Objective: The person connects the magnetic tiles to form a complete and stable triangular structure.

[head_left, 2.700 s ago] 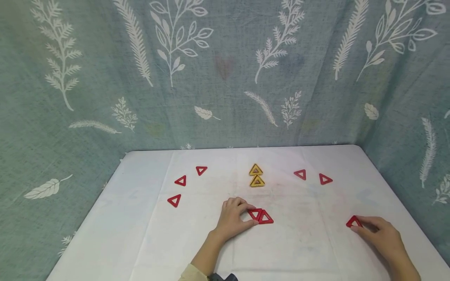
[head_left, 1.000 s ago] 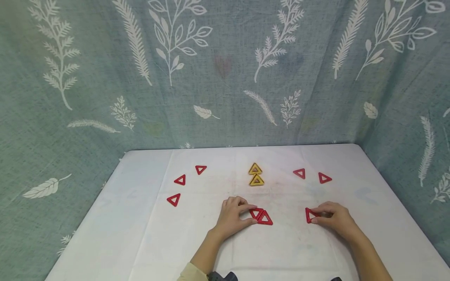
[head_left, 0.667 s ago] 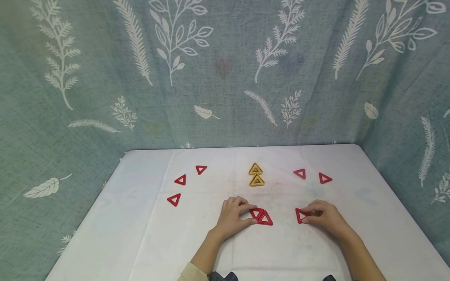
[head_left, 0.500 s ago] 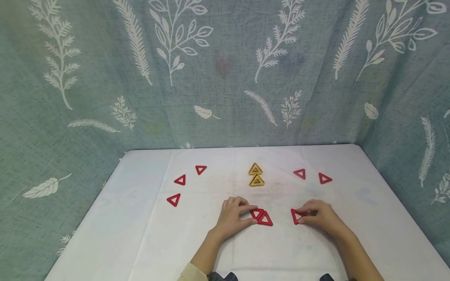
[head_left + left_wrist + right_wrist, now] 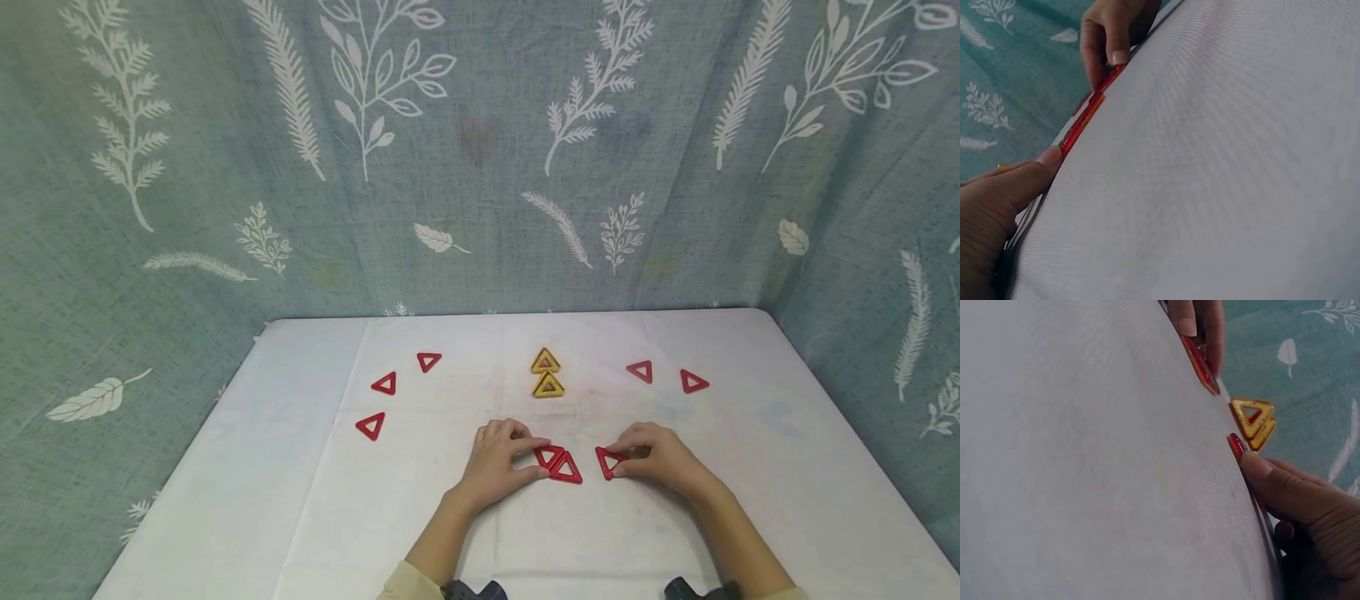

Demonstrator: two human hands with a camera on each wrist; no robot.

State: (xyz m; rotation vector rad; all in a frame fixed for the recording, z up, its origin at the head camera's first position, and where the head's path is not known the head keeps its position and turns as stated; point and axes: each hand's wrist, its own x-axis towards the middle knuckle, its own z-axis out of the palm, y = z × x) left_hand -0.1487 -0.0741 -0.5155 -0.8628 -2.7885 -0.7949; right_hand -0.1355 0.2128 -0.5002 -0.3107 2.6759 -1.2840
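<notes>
Thumb and fingers of my left hand (image 5: 498, 462) pinch a red triangle tile (image 5: 550, 447) lying on the white table. Edge to edge with it, on its right, lies a second red triangle tile (image 5: 566, 478). My right hand (image 5: 660, 457) pinches a third red triangle tile (image 5: 602, 463) by its right side, a small gap away from that pair. In the right wrist view the same gap shows between the right hand's tile (image 5: 1235, 445) and the pair (image 5: 1200, 365). All these tiles are hollow in the middle.
Behind the hands are two yellow triangle tiles (image 5: 548, 394), one beyond the other. Several red triangle tiles lie farther out: left ones (image 5: 380, 427) and right ones (image 5: 683, 381). A green leaf-patterned curtain (image 5: 480, 167) borders the white table (image 5: 322, 533) at the back and sides.
My right hand has carried its red triangle tile leftward from the table's right side to near the joined pair. The left hand stays almost still, holding its tile.
</notes>
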